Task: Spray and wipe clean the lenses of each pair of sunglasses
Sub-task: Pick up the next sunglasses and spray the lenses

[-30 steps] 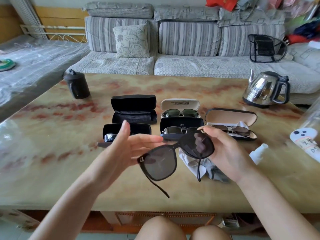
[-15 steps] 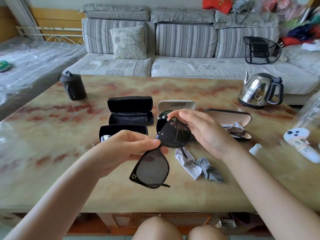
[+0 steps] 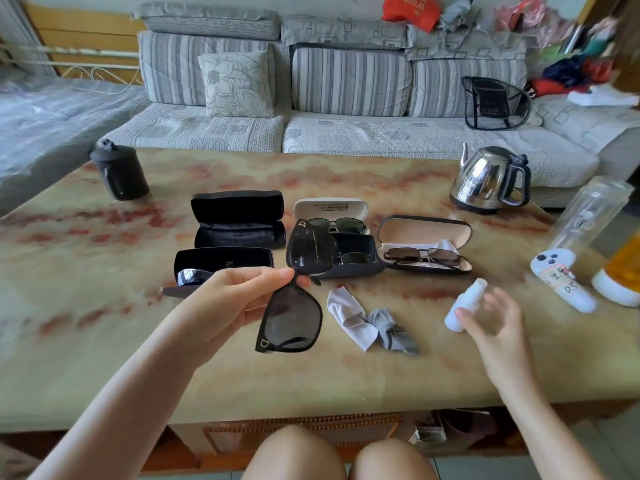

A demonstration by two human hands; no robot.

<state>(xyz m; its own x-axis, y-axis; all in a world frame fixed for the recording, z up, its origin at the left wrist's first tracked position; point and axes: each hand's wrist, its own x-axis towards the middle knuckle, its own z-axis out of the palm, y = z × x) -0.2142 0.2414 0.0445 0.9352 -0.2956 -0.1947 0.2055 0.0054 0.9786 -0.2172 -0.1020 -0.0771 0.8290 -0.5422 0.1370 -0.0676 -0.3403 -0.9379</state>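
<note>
Marbled worktop (image 3: 104, 323): our left hand (image 3: 239, 299) pinched the black sunglasses (image 3: 294, 320) at the bridge, holding them above the worktop. Our right hand (image 3: 498, 327), fingers spread, was at the spray bottle (image 3: 462, 308), contact unclear. We judged so thin a pinch could let the frame swing or drop, and a hasty reach could knock the bottle away. We counted five open cases (image 3: 237, 220), four sure pairs (image 3: 422, 256), one cloth (image 3: 367, 323), one bottle.

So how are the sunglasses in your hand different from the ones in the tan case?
The black sunglasses have a thick frame and big lenses; the thin-framed sunglasses have a wire frame and smaller, brownish lenses. The black sunglasses are held up by the left hand; the thin-framed sunglasses lie in their open case. Both have dark lenses.
</note>
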